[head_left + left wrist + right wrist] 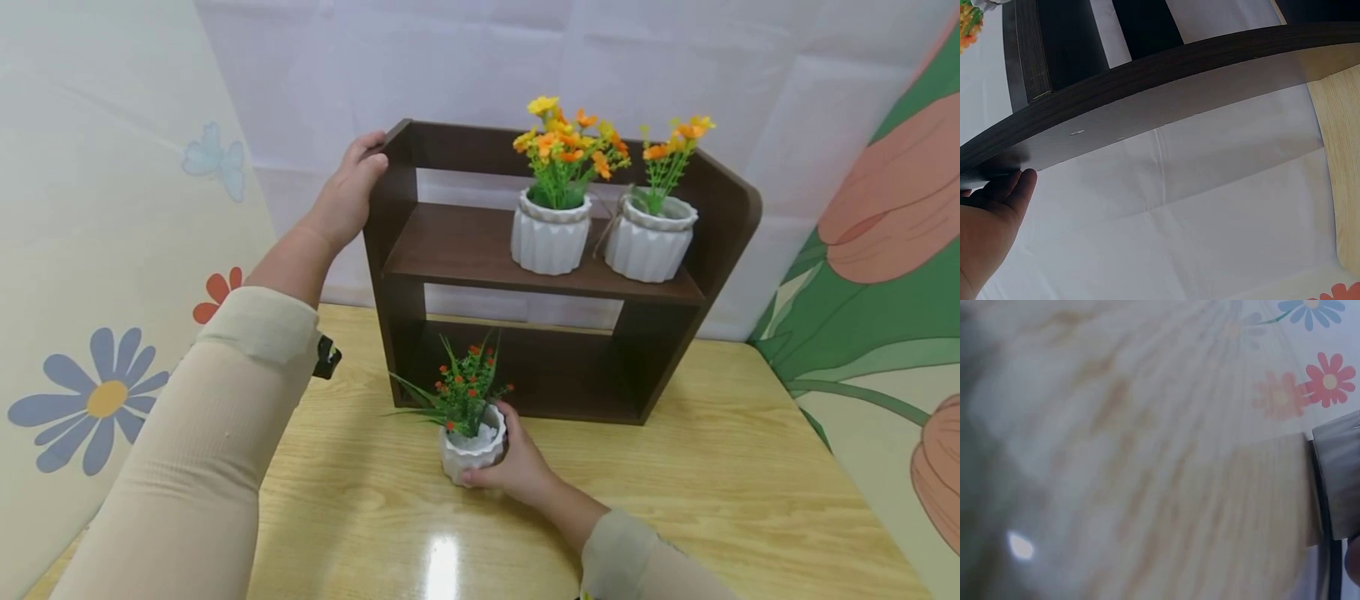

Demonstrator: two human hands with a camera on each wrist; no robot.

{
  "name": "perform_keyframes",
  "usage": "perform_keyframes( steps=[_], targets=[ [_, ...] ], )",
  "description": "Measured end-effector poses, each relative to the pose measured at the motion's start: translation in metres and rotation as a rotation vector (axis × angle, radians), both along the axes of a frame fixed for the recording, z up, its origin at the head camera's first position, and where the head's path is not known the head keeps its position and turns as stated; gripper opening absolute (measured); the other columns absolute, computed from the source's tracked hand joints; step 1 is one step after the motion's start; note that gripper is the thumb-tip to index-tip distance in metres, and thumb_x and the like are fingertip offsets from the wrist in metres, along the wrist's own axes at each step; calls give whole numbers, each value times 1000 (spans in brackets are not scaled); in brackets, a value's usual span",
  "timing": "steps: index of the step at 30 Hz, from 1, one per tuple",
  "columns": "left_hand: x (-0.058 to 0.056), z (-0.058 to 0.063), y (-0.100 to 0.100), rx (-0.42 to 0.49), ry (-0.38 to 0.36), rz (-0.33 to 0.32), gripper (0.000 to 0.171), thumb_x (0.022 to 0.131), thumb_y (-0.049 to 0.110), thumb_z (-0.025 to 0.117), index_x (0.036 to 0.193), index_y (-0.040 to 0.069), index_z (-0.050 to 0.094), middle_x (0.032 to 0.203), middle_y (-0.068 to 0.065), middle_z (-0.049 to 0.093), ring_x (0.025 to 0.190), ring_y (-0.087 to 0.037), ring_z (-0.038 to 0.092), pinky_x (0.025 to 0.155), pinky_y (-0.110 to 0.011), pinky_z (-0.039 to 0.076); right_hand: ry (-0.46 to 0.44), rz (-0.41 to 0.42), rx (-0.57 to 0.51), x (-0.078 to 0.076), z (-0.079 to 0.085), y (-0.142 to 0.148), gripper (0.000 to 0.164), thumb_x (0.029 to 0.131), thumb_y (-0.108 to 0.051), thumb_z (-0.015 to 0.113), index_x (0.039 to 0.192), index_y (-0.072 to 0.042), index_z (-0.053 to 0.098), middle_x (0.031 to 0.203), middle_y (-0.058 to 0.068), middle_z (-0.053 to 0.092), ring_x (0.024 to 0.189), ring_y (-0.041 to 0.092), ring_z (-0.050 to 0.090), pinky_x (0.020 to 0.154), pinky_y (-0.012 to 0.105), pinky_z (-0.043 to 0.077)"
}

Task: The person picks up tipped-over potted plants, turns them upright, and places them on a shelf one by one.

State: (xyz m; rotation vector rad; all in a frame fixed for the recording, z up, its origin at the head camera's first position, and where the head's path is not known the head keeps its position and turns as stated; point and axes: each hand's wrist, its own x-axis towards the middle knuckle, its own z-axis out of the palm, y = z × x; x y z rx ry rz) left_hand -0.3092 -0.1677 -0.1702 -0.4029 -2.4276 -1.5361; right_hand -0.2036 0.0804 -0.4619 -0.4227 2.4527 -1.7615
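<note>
My left hand (347,196) holds the upper left corner of a dark brown two-tier wooden shelf (480,287). In the left wrist view, its fingers (1019,190) lie against the outer face of the side panel. Low in front of the shelf, my right hand (521,462) grips a white fluted pot (472,458) from its right side, thumb at the front. Green leaves and small red flowers (468,387) rise from this pot, leaning left. The right wrist view catches only a slice of the pot (1341,481) at its right edge.
Two white pots (551,237) with yellow and orange flowers (566,146) stand on the upper tier, toward the right. The shelf stands on a light wood table (750,467) before a white cloth backdrop (465,58). Flower-painted panels (105,398) flank both sides.
</note>
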Motion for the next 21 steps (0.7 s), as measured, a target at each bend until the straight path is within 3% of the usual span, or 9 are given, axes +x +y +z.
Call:
perform_keyframes(
  steps=[11, 21],
  targets=[
    [-1, 1, 0, -22, -3, 14, 56, 102, 39, 23, 156, 24, 18, 154, -14, 30, 129, -27, 38, 111, -36, 25, 1, -69, -51, 13, 29, -11, 108, 59, -15, 92, 148, -19, 30, 138, 16, 52, 126, 35, 51, 108, 55, 37],
    [-1, 0, 0, -18, -7, 10, 57, 101, 39, 23, 156, 24, 17, 154, -14, 29, 130, -30, 37, 111, -38, 25, 93, -198, -64, 23, 56, -25, 106, 57, -19, 93, 145, -16, 34, 139, 11, 46, 125, 32, 49, 106, 53, 40]
  ],
)
